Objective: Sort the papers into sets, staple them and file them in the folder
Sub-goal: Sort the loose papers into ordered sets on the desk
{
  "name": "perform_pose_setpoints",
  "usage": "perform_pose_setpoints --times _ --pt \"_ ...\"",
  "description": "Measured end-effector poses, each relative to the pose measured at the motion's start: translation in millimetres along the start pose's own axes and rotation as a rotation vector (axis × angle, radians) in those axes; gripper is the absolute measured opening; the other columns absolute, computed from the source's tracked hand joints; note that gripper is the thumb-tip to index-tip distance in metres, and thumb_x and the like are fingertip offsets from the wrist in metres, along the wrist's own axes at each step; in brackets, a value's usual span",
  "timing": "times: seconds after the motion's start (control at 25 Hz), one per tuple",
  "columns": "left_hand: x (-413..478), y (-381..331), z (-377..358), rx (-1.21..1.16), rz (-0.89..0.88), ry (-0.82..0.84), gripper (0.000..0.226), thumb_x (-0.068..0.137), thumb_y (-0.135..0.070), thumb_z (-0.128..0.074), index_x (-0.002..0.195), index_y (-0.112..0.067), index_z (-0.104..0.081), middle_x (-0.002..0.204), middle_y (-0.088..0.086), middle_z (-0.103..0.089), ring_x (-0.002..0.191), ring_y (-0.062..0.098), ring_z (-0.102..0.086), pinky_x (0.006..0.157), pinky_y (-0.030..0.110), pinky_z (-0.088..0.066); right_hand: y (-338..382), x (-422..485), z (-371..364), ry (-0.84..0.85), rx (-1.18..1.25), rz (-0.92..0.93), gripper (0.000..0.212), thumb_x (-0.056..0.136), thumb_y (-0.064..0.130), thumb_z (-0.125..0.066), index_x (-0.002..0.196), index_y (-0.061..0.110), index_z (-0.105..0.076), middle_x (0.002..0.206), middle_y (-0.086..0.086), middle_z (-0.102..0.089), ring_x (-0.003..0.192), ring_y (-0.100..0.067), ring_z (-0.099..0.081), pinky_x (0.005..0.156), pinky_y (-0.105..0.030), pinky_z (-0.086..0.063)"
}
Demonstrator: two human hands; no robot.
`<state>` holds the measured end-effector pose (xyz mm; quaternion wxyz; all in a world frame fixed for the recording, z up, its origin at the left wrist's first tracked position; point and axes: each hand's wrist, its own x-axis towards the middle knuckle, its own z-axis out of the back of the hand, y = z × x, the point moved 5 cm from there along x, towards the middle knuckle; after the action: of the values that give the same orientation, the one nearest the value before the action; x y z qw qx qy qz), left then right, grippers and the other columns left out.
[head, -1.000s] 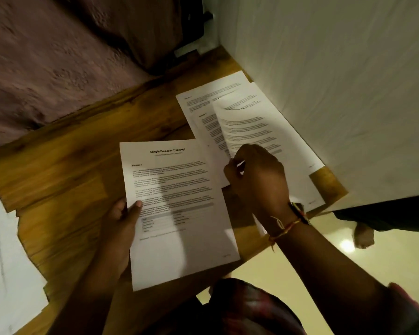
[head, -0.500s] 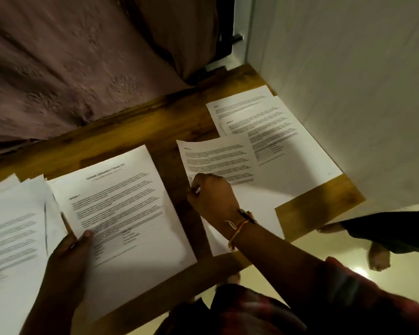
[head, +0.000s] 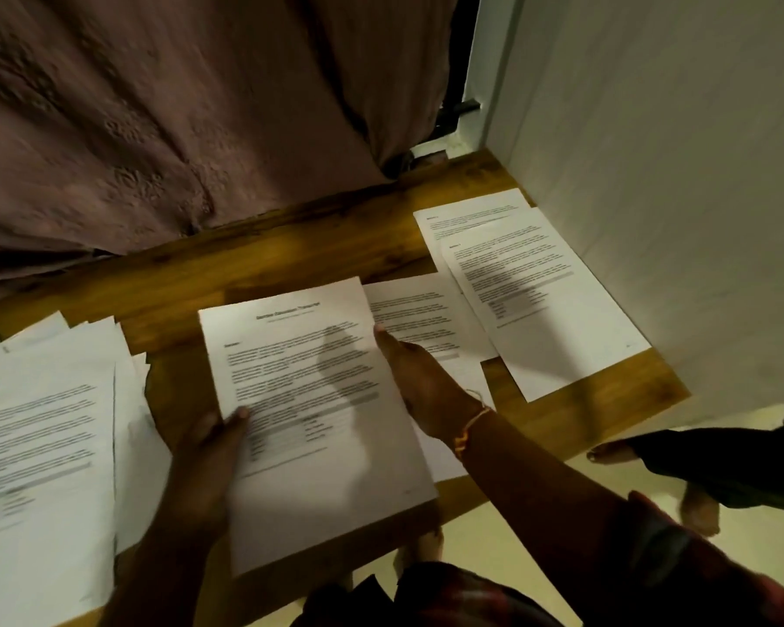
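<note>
Both hands on one titled sheet [head: 318, 400], mid-table. Left hand [head: 200, 472] pinches its left edge, thumb on top of the print. Right hand [head: 419, 382] grips the right edge, fingers curled under, thumb tip on the page. The sheet looks slightly lifted at its near end, which overhangs the table's [head: 290, 255] front edge.

Under the right hand lies a second sheet [head: 426, 319], partly covered. Beyond it, against the white wall [head: 652, 174], two overlapped pages [head: 539, 300]. A loose, fanned pile [head: 41, 423] sits at the far left, its near corners also past the table edge. No stapler or folder in view — sorting looks far from done.

Risks, as I judge them:
- Right fingers may drag the sheet beneath along with the titled one, mixing sets.
- Overhanging paper could slide to the floor if a hand lets go or a forearm brushes it.
- Left forearm crosses close to the fanned pile; a nudge would scramble its order.
- Dim light, blurred print — page headings are easy to misread, so a page may land in the wrong set.
</note>
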<state>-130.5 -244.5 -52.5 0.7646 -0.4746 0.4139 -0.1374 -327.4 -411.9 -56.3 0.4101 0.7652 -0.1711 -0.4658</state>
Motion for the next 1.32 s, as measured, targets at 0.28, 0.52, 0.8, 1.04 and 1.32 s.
perform_pose_setpoints --times 0.28,0.52,0.8,1.04,1.32 --pt "13.9 -10.7 -92.1 0.168 -0.109 0.037 0.025 0.1 -0.024 -0.06 0.122 -0.013 -0.06 0.112 0.001 -0.067 0.091 0.013 -0.064 0.07 0.027 -0.051 15.3 -33.5 80.6 -0.464 -0.712 0.19 0.018 0.098 0.023 -0.057 0.114 0.017 -0.06 0.116 0.002 -0.067 0.104 -0.022 -0.067 0.086 -0.038 -0.06" --pt "17.2 -11.9 -120.8 0.488 -0.249 -0.055 0.024 0.095 -0.016 -0.067 0.119 -0.012 -0.065 0.125 0.005 -0.063 0.103 0.015 -0.059 0.08 0.026 -0.047 10.3 -28.5 105.7 -0.56 -0.864 0.276 0.031 0.091 0.018 -0.066 0.12 0.011 -0.057 0.119 -0.006 -0.065 0.107 -0.027 -0.065 0.089 -0.038 -0.059" --pt "15.2 -21.0 -121.2 0.402 -0.132 -0.115 0.039 0.091 -0.015 -0.072 0.127 -0.013 -0.057 0.111 -0.007 -0.059 0.088 0.01 -0.058 0.065 0.02 -0.044 8.5 -14.1 103.3 -0.521 -0.987 0.284 0.042 0.088 0.021 -0.071 0.125 0.008 -0.055 0.12 -0.011 -0.061 0.11 -0.029 -0.06 0.091 -0.037 -0.053" --pt "17.9 -22.8 -122.2 0.205 0.011 -0.022 0.026 0.096 -0.013 -0.066 0.122 -0.009 -0.06 0.117 0.007 -0.068 0.092 0.02 -0.068 0.072 0.032 -0.057 6.5 -11.5 104.3 -0.485 -0.983 0.317 0.046 0.086 0.022 -0.074 0.126 0.008 -0.055 0.12 -0.012 -0.061 0.111 -0.03 -0.06 0.093 -0.039 -0.053" --pt "-21.7 -26.3 -74.2 0.153 -0.166 -0.044 0.032 0.104 -0.038 -0.05 0.132 -0.023 -0.053 0.12 -0.006 -0.068 0.101 0.011 -0.069 0.085 0.038 -0.061 3.1 -12.9 76.1 -0.37 -1.075 0.331 0.068 0.085 0.056 -0.066 0.141 0.027 -0.042 0.124 -0.005 -0.056 0.11 -0.029 -0.059 0.09 -0.048 -0.056"
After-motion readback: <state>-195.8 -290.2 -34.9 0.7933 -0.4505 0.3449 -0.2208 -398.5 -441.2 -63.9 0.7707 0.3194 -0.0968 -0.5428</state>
